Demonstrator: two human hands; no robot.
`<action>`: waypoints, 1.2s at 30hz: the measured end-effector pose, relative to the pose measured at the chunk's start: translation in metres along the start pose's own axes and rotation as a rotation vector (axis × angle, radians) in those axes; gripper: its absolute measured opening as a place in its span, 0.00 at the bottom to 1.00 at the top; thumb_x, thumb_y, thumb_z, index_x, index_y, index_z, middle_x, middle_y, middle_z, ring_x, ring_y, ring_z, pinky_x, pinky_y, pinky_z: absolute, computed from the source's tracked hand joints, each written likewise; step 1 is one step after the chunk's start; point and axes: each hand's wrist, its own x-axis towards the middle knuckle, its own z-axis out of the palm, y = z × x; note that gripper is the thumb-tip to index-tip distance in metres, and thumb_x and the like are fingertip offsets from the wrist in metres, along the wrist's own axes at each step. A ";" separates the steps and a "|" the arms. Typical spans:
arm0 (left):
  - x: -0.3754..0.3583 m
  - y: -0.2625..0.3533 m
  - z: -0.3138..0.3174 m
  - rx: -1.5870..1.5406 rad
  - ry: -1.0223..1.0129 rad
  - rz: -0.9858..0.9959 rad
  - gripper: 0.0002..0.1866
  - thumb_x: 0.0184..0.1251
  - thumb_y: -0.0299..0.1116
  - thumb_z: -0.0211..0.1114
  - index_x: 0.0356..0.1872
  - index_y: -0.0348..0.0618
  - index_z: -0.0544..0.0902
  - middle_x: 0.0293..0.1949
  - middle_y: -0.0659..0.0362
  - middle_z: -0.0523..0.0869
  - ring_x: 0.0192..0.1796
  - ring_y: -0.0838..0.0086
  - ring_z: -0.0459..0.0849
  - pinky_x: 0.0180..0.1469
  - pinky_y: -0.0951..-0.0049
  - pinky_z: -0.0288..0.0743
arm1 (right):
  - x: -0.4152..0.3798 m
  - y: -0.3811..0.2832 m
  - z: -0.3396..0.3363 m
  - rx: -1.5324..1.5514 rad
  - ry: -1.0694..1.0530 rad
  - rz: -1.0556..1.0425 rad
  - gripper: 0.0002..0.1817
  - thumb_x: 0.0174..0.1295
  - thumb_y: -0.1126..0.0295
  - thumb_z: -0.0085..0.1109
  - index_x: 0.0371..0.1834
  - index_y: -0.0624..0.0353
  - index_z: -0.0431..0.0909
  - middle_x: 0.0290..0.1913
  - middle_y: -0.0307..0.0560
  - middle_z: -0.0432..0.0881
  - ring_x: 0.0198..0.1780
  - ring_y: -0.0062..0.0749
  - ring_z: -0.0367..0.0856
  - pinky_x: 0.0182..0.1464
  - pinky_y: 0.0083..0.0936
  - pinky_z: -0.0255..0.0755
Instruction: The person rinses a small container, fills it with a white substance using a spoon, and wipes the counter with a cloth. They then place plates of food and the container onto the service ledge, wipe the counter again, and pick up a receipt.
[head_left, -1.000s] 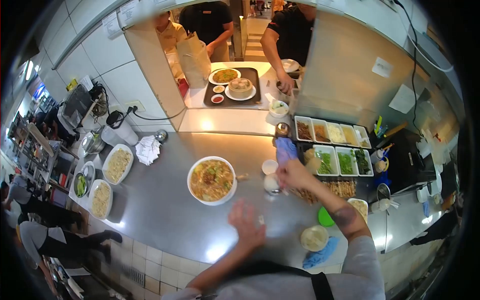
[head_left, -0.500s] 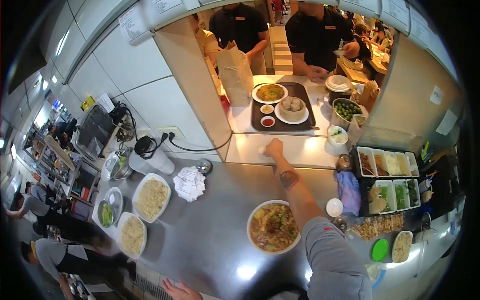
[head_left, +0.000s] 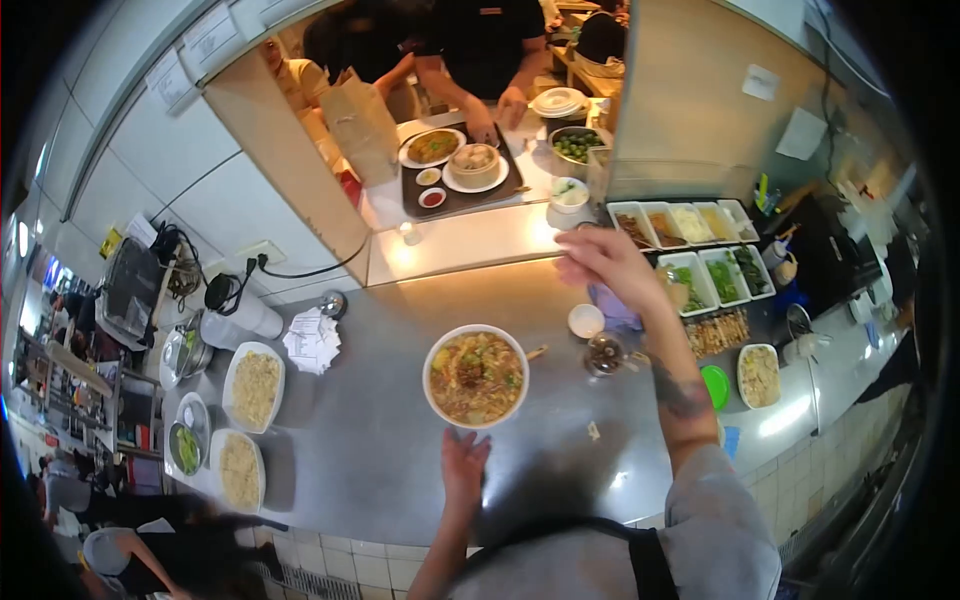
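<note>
A large white bowl (head_left: 528, 375) of noodle-like food in brown sauce stands on the steel counter, a utensil handle (head_left: 538, 352) sticking out at its right. My left hand (head_left: 464, 466) is open, fingertips right at the bowl's near rim. My right hand (head_left: 608, 262) hangs over the counter's right part with fingers stretched out, holding nothing visible. Below it lie a purple cloth (head_left: 618, 308), partly hidden, and a small white bowl (head_left: 586, 321). A glass jar (head_left: 604, 355) of something dark sits nearby. On the pass ledge rests a small pale item (head_left: 408, 233).
Beyond the ledge, a person's hands (head_left: 490, 120) reach to a dark tray (head_left: 415, 205) bearing a plate and steamer basket. Topping trays (head_left: 680, 225) and skewers (head_left: 718, 334) line the right. White dishes of rice-like food (head_left: 254, 388) and paper slips (head_left: 312, 340) sit left.
My right hand has drawn back from the ledge and opened. My left hand has come up to the bowl. The person opposite now reaches to the tray. The view has shifted right.
</note>
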 end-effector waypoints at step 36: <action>0.340 0.010 0.118 0.393 0.062 0.177 0.16 0.74 0.31 0.44 0.55 0.36 0.73 0.49 0.51 0.81 0.48 0.64 0.83 0.47 0.67 0.84 | -0.424 0.136 -0.094 -0.672 0.941 0.448 0.32 0.47 0.74 0.71 0.58 0.59 0.70 0.53 0.54 0.74 0.49 0.42 0.80 0.42 0.31 0.79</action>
